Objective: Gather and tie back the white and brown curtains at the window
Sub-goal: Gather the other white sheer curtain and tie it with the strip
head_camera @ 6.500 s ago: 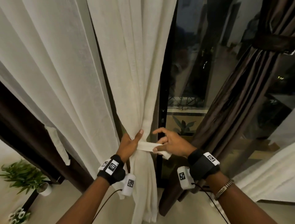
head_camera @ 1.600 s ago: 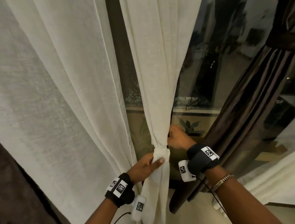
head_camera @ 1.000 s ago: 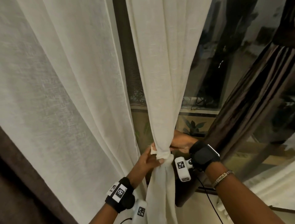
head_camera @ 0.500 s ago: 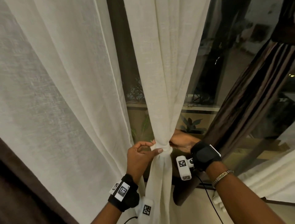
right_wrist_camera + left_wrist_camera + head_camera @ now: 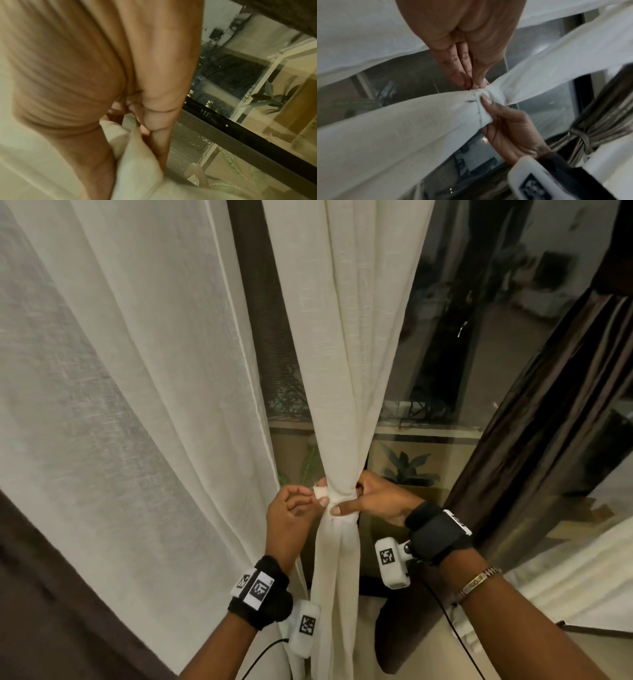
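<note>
Hands [image 5: 291, 508] pinching white tieback [image 5: 337, 494], no legible writing.

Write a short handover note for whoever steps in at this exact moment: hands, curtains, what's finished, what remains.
Left hand pinches the free end of the white tie band.
Right hand grips the band around the gathered white curtain, thumb pressing its front.
Done: brown curtain on the right is already tied back; this white panel is bunched and wrapped.
Left: secure the band end; the wide white curtain on the left hangs loose.

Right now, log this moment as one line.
left hand: pinches tie band end | right hand: grips band on gathered white curtain | brown curtain: already tied
</note>
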